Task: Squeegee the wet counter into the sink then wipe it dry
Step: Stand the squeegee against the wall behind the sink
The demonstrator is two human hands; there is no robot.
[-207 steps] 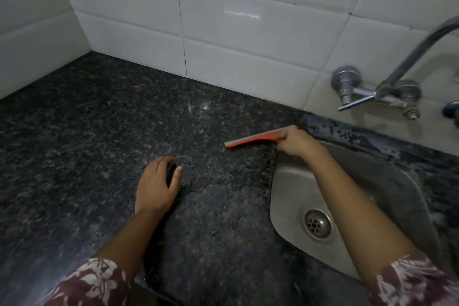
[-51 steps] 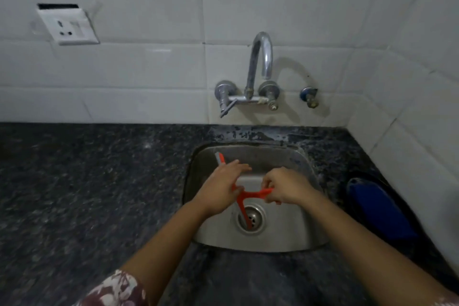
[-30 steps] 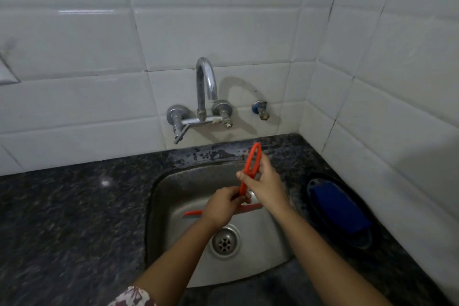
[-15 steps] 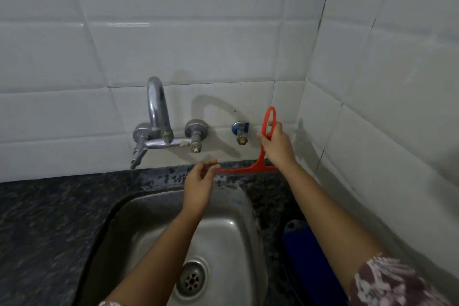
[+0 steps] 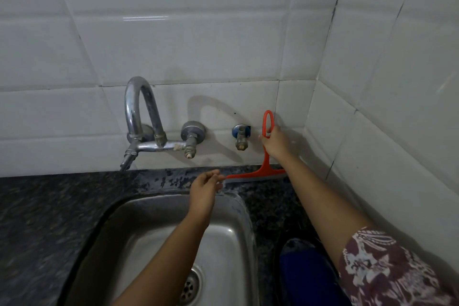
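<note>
An orange squeegee (image 5: 266,164) stands upright against the back wall, its blade resting on the dark granite counter (image 5: 270,196) behind the sink's right corner. My right hand (image 5: 275,143) grips its looped handle. My left hand (image 5: 206,187) reaches over the steel sink (image 5: 154,226) and pinches the blade's left tip. Wet patches glisten on the counter strip behind the sink.
A chrome wall tap (image 5: 146,122) arches over the sink's back left. A small blue-capped valve (image 5: 241,135) sticks out of the tiles beside the squeegee handle. A blue object in a dark dish (image 5: 305,271) sits right of the sink. The tiled side wall stands close on the right.
The squeegee rose out of the sink and now stands on the back counter by the corner. My left hand has taken hold of the blade's left tip.
</note>
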